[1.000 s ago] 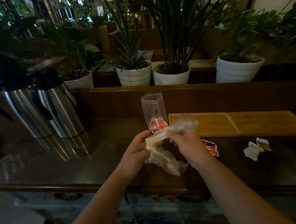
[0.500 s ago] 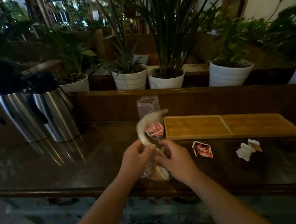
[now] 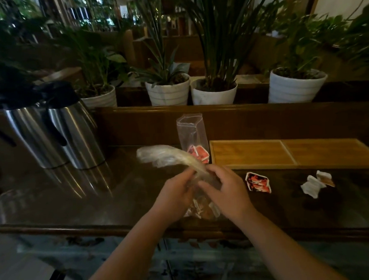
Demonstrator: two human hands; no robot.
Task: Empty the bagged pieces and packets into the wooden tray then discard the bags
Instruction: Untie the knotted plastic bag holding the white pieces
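My left hand [image 3: 176, 191] and my right hand [image 3: 224, 191] both grip a clear plastic bag [image 3: 165, 157] at its twisted neck; its loose top trails up and left, and its lower part holds brownish pieces [image 3: 201, 209] resting on the table. Behind the hands a second clear bag [image 3: 190, 131] stands upright with red packets [image 3: 198, 155] at its bottom. The wooden two-compartment tray [image 3: 291, 153] lies to the right, nothing in it. Red packets [image 3: 258, 182] lie loose in front of the tray.
Two steel thermos jugs [image 3: 57, 133] stand at the left of the dark table [image 3: 97, 198]. White and brown wrappers [image 3: 316, 182] lie at the right. A wooden ledge with white plant pots [image 3: 168, 92] runs behind the table.
The bag has come down from mid-air onto the table. Its loose top swung from the right over to the left, and both hands closed in on the neck.
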